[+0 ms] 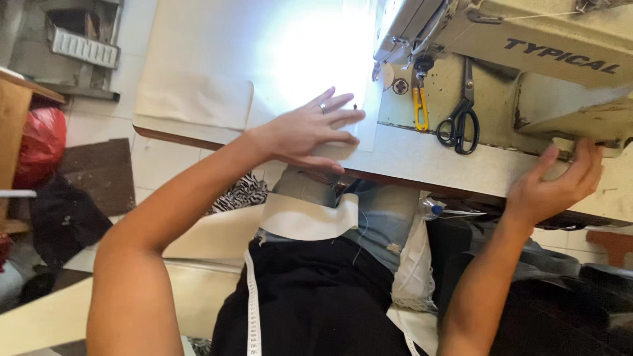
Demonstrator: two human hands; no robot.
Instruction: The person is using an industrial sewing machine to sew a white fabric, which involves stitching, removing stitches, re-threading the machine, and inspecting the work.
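Note:
My left hand (308, 132) lies flat with its fingers spread on a white fabric strip (310, 59), just left of the needle area of a cream sewing machine (541, 39). There is a ring on one finger. The strip runs off the table edge (428, 161) and hangs down over my lap (306, 219). My right hand (557, 184) is curled around the table edge below the right part of the machine. A strong lamp glare washes out the fabric in front of the needle.
Black scissors (460, 122) and yellow thread snips (420, 109) lie on the machine bed. A folded cream cloth (194, 99) sits at the table's left. A white measuring tape (252, 310) hangs over my dark clothes. A red bag (41, 142) lies on the floor at the left.

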